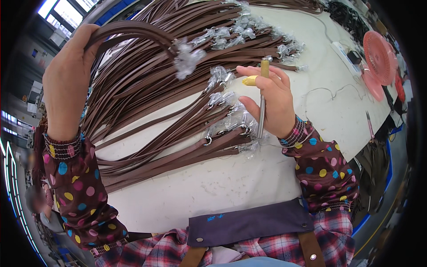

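Left hand (66, 84) raised, gripping bent brown straps (133, 27) | right hand (275, 100) lower, loosely curled around yellow-topped rod (261, 113)

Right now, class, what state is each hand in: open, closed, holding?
Left hand: closed, holding brown straps.
Right hand: partly curled, holding a metal rod.

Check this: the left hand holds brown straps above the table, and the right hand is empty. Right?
No: the right hand isn't empty. The head view shows it holding a slim metal tool with a brass-coloured end. The left hand does hold brown straps above the table.
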Demonstrator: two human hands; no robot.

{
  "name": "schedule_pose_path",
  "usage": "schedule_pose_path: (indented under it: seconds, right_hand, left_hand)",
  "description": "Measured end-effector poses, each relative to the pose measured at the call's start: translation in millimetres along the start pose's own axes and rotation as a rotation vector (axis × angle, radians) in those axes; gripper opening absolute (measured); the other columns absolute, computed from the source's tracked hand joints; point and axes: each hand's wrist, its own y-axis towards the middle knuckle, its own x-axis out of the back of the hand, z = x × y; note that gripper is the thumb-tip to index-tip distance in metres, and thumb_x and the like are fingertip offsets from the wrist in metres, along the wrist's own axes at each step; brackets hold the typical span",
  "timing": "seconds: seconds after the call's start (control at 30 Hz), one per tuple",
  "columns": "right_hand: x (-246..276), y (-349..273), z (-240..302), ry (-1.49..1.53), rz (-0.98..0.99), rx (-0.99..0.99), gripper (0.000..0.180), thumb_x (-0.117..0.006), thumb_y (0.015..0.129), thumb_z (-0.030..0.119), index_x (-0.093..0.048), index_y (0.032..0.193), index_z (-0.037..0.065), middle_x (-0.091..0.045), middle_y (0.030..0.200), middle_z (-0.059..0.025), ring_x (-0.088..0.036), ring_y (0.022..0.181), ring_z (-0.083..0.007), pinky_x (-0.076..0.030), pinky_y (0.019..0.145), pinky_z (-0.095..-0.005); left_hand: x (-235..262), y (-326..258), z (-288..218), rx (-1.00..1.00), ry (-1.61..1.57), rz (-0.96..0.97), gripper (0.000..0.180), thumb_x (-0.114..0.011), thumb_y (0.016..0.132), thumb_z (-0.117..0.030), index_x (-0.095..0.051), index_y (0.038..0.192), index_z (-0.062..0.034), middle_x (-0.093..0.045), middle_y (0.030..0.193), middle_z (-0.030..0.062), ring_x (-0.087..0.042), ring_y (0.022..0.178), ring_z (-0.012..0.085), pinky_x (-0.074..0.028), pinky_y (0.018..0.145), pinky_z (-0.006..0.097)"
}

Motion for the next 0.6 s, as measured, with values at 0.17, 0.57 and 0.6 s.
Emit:
schedule_pose_path:
  seconds: [0.17, 0.57, 0.6]
  right_hand:
    - [5, 2, -3, -0.014, -0.058, 0.017, 0.033, -0.073, 0.079, 0.016, -0.053, 0.105, 0.01, -0.064, 0.119, -0.004, -0.059, 0.106, -0.0207, -0.034, 0.1, -0.0392]
    - [-25, -18, 19, 0.299, 0.301, -0.069, 0.033, -0.071, 0.079, 0.016, -0.054, 0.106, 0.009, -0.063, 0.116, -0.0061, -0.059, 0.1, -0.0276, -0.039, 0.093, -0.041]
    - [-29, -17, 24, 0.329, 0.309, -0.049, 0.033, -0.071, 0.079, 0.016, -0.054, 0.106, 0.009, -0.063, 0.116, -0.0061, -0.059, 0.1, -0.0276, -0.039, 0.093, -0.041]
  left_hand:
    - [-61, -55, -13, -0.185, -0.037, 0.319, 0.02, -0.059, 0.089, -0.027, -0.051, 0.091, -0.0094, -0.06, 0.078, 0.0079, -0.063, 0.069, 0.0269, -0.048, 0.056, 0.038]
    - [-89, -184, 13, 0.033, -0.677, 0.784, 0.064, -0.055, 0.091, -0.045, -0.038, 0.139, -0.0063, -0.049, 0.128, 0.0188, -0.045, 0.12, 0.036, -0.032, 0.104, 0.042]
    - [-80, -183, 10, 0.063, -0.729, 0.814, 0.073, -0.06, 0.086, -0.049, -0.037, 0.139, -0.0038, -0.051, 0.125, 0.0187, -0.046, 0.118, 0.035, -0.033, 0.104, 0.042]
